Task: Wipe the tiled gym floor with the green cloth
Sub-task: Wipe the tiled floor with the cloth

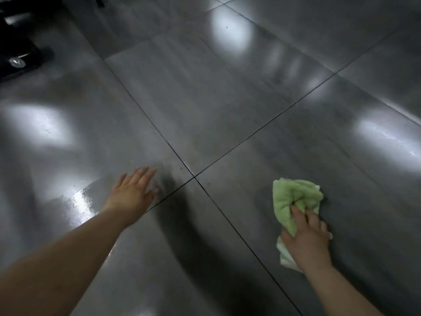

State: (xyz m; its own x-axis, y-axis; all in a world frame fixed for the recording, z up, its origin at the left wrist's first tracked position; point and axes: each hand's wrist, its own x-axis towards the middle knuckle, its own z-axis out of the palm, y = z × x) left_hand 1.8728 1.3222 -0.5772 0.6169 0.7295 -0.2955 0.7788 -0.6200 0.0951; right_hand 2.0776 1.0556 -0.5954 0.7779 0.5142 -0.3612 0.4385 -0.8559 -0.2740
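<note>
Grey, glossy tiles made the whole floor [205,99] that I saw through the head camera. I counted two thin dark grout lines [262,128]. They crossed at one point, just in front of the left hand, and four large tiles met there. More joints ran across the far part of the floor.

One green cloth [293,195] was in view. It lay bunched on the near right tile, to the right of the crossing, and it touched the floor. The right hand [306,238] gripped its near part with the fingers curled into the folds. A paler edge of the cloth came out under the wrist.

The left hand [134,190] was over the near left tile, palm down, with the fingers straight and a little spread, holding nothing. It was blurred, so I could not tell if it pressed the floor or was just above it. Beside its wrist there was one shiny, wet-looking patch [79,201].

One black piece of equipment [20,58] stood in the far left corner, well apart from both hands. It carried a small silver mark, too blurred for me to read. Ahead of both hands the tiles ran on to the top and right edges of the view, with several bright reflections of light on them.
</note>
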